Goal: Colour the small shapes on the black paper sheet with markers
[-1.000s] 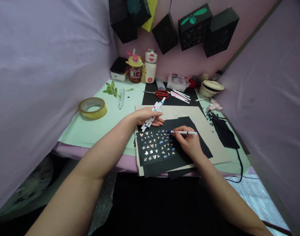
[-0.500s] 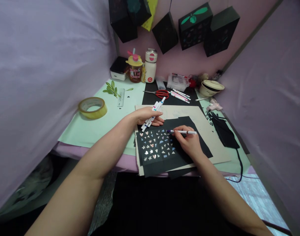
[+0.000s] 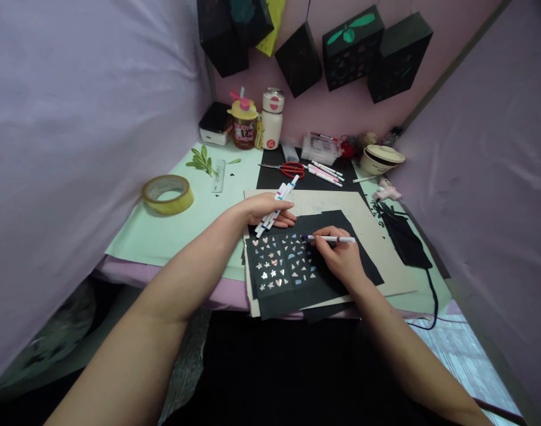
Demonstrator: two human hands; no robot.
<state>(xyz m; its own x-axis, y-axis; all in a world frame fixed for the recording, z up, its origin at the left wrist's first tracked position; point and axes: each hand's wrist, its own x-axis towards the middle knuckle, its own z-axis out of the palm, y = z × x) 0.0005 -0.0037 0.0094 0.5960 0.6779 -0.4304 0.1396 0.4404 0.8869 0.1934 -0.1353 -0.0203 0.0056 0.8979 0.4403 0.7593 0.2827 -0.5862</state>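
Black paper [image 3: 341, 260] lies in front of me, its left half covered in rows of small cut-out shapes: hearts, stars, triangles. My right hand [image 3: 339, 254] rests on it, fingers closed around a white marker [image 3: 335, 239] whose purple tip is at the upper right of the shapes. At the paper's upper left edge, my left hand [image 3: 270, 208] holds several white markers [image 3: 277, 207] in a slanted bundle under the thumb, palm turned up. Pale board [image 3: 395, 278] shows beneath the black paper.
Red-handled scissors [image 3: 292, 170] and loose markers [image 3: 324, 173] lie behind the hands. A tape roll [image 3: 167, 195], leaves [image 3: 202, 160] and a ruler [image 3: 218, 176] are left. Bottles [image 3: 271, 121] stand at the back; a black pouch [image 3: 406, 239] lies right. Black boxes [image 3: 353, 47] hang above.
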